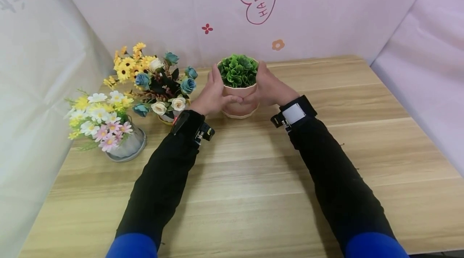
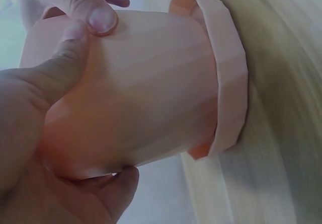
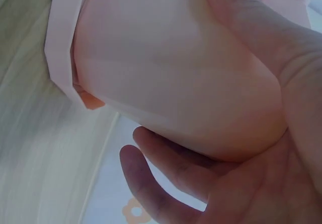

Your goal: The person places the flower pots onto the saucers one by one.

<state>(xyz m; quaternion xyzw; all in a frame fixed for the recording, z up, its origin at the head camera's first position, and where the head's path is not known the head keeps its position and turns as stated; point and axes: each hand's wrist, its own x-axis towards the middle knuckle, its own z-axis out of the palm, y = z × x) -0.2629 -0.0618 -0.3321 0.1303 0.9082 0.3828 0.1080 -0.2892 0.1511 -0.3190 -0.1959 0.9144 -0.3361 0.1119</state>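
Observation:
A pink flower pot (image 2: 136, 88) with a leafy green plant (image 1: 238, 71) stands in a matching faceted saucer (image 2: 232, 78) near the back edge of the table. My left hand (image 1: 212, 96) grips the pot's left side, its thumb across the front. From the other side my right hand (image 1: 270, 87) grips it as well, fingers wrapped around the side. Both thumbs meet at the front of the pot, just below the rim. In the right wrist view, two fingers (image 3: 166, 173) curve around the far side of the pot.
Left of the pot, blue and cream roses (image 1: 163, 85) stand in a pot, with yellow flowers (image 1: 132, 65) behind. A grey pot (image 1: 128, 143) of white, yellow and pink daisies sits nearer on the wooden table (image 1: 246, 193). A printed white cloth (image 1: 319, 12) hangs behind.

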